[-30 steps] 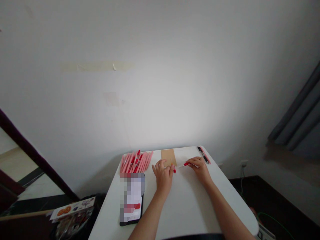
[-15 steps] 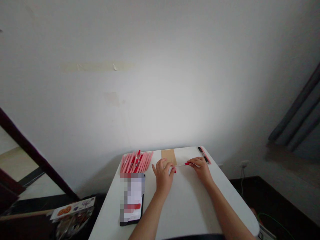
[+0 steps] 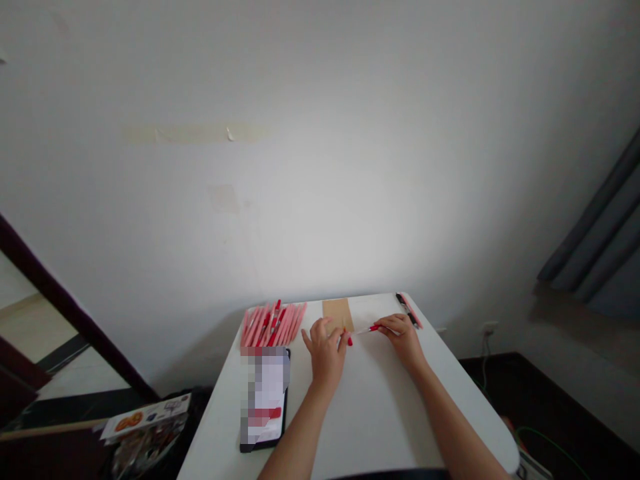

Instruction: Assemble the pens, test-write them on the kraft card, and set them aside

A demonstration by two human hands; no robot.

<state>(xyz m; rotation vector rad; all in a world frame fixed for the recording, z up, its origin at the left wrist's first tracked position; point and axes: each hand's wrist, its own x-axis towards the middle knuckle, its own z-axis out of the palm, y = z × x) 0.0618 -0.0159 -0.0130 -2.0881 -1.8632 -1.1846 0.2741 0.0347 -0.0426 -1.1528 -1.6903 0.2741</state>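
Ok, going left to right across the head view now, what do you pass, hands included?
White printed panel → pile of pink and red sticks → left hand → slim red-ended item → right hand → wall socket → grey curtain.

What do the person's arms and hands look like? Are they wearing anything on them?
The left arm and right arm are bare: no sleeves show. The left hand and right hand have no gloves, and I see no watch or bracelet. Rings would be too small to tell.
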